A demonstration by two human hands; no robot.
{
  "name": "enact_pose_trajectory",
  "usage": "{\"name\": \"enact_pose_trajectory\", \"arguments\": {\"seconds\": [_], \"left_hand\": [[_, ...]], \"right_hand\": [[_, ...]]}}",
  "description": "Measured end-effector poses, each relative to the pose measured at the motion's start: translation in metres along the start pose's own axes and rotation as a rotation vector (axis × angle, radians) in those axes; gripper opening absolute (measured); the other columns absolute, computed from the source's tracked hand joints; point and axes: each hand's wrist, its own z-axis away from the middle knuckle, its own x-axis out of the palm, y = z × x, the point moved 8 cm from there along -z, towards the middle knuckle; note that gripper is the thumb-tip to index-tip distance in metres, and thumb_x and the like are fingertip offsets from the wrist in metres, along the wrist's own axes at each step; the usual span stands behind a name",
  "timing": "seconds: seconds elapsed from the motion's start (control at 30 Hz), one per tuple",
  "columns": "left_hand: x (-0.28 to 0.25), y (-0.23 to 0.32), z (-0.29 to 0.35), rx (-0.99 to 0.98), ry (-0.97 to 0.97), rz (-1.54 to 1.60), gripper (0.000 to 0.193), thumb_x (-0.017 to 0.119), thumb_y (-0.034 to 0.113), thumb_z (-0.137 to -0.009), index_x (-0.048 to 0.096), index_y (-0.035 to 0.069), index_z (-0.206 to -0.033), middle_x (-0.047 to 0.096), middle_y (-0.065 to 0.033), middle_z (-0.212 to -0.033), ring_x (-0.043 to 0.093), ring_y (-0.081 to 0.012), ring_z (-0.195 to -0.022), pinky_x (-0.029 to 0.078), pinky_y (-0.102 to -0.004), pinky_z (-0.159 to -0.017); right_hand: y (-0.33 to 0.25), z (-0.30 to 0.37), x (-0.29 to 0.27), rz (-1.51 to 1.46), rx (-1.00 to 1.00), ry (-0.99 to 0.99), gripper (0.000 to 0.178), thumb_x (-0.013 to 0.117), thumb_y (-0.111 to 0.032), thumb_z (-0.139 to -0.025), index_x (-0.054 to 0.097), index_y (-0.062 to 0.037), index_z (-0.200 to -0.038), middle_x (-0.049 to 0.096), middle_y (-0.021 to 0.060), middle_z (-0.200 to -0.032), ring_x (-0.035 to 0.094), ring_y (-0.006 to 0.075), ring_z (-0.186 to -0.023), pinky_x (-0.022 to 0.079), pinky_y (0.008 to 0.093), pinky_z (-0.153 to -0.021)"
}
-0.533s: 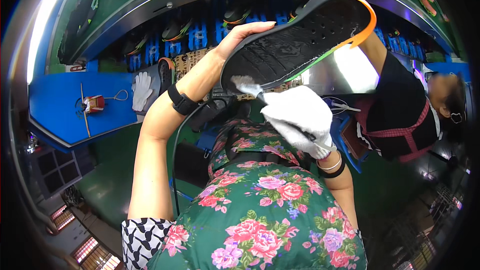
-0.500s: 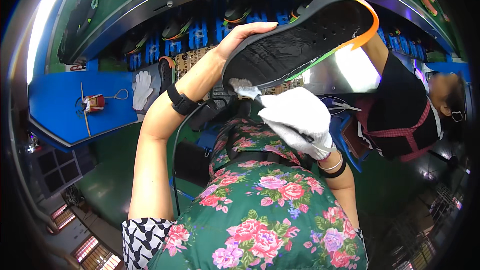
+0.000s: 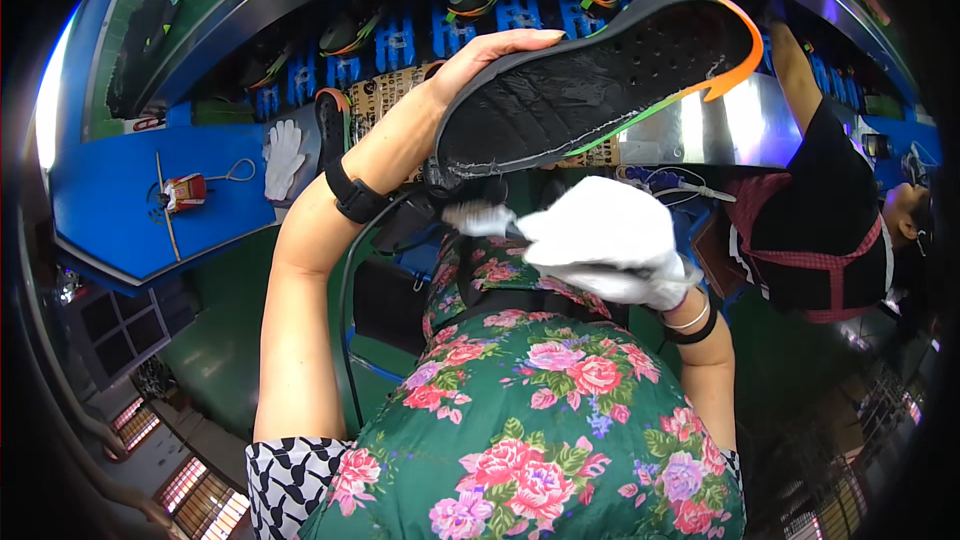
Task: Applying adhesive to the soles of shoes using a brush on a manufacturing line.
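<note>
My bare left hand (image 3: 485, 62) grips a black shoe sole (image 3: 580, 95) by its side and heel end, its inner face tilted toward me. The sole has an orange and green edge, small holes toward the wide end, and a wet-looking sheen over the heel half. A white knitted glove covers my right hand (image 3: 605, 240), which is closed around a small brush (image 3: 485, 220). The brush's light bristle end is smeared by motion and sits just below the sole's heel, apart from it. Most of the handle is hidden in the glove.
A blue table (image 3: 110, 195) at left bears a red container (image 3: 184, 194) with a stick and a white glove (image 3: 283, 160). Another sole (image 3: 332, 125) lies beside it. Behind, soles sit on blue holders (image 3: 395, 45) under a metal rail. A co-worker (image 3: 815, 220) reaches in at right.
The brush has come off the sole's heel and dropped lower with my right hand. My left hand still holds the sole. The co-worker's arm has shifted right, away from the sole.
</note>
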Motion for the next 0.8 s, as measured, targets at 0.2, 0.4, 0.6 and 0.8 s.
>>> {"name": "enact_pose_trajectory", "arguments": {"seconds": [0.2, 0.4, 0.6, 0.8], "left_hand": [[0.005, -0.001, 0.000, -0.013, 0.005, -0.024, 0.033, 0.057, 0.025, -0.100, 0.069, 0.001, -0.118, 0.074, -0.0148, -0.106, 0.075, -0.0205, -0.086, 0.062, -0.0321, -0.079], [-0.008, -0.006, 0.005, -0.064, 0.122, -0.100, 0.033, 0.057, 0.023, -0.099, 0.068, 0.001, -0.121, 0.074, -0.0133, -0.108, 0.074, -0.0201, -0.088, 0.061, -0.0317, -0.083], [-0.009, -0.002, -0.003, -0.048, 0.041, 0.061, 0.036, 0.057, 0.026, -0.099, 0.069, -0.001, -0.120, 0.074, -0.0165, -0.107, 0.075, -0.0239, -0.088, 0.062, -0.0365, -0.082], [-0.003, 0.002, -0.008, 0.175, 0.042, 0.067, 0.064, 0.047, 0.048, -0.098, 0.050, 0.000, -0.139, 0.056, -0.0292, -0.131, 0.066, -0.0454, -0.104, 0.055, -0.0562, -0.091]], "right_hand": [[-0.003, 0.006, -0.008, 0.313, -0.058, 0.019, 0.037, 0.081, -0.004, -0.072, 0.075, -0.0115, -0.108, 0.075, 0.0090, -0.107, 0.071, 0.0254, -0.089, 0.056, 0.0350, -0.078], [-0.002, 0.002, -0.010, 0.118, -0.048, -0.122, 0.039, 0.078, -0.009, -0.077, 0.074, -0.0100, -0.115, 0.072, 0.0100, -0.117, 0.069, 0.0262, -0.093, 0.056, 0.0381, -0.080], [-0.001, -0.006, -0.009, -0.002, -0.053, -0.080, 0.036, 0.081, -0.007, -0.077, 0.073, -0.0090, -0.113, 0.073, 0.0103, -0.107, 0.070, 0.0249, -0.083, 0.056, 0.0341, -0.071], [0.006, -0.008, -0.021, 0.140, -0.019, 0.199, 0.034, 0.082, -0.005, -0.075, 0.075, -0.0098, -0.108, 0.075, 0.0093, -0.101, 0.070, 0.0246, -0.083, 0.056, 0.0334, -0.070]]}}
